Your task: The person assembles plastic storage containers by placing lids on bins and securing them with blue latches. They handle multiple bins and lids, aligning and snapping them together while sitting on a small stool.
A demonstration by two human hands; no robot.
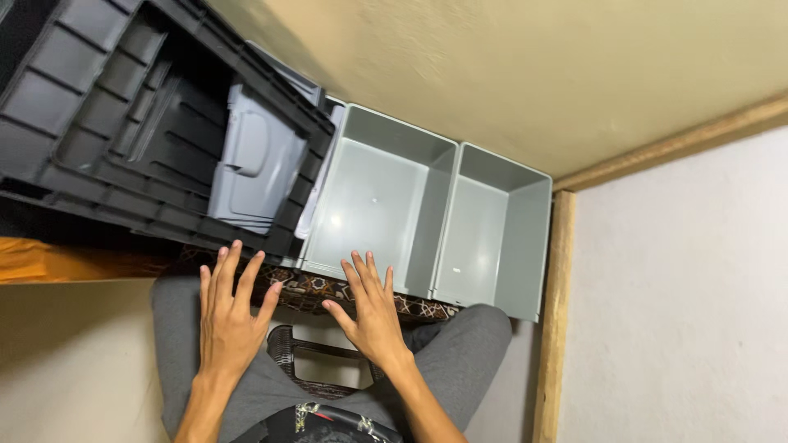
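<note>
Grey plastic bin [369, 205], empty, near both open hands.

Both hands are held out flat over the lap [460, 344], palms down and fingers spread. The left hand [228, 316] is kept above the left knee, and the right hand [373, 312] is stretched out just beside it. Nothing is held.

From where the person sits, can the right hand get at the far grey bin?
Probably yes. The right hand is open and empty at the edge of the near grey bin; the far grey bin stands right beside it, nothing between.
</note>
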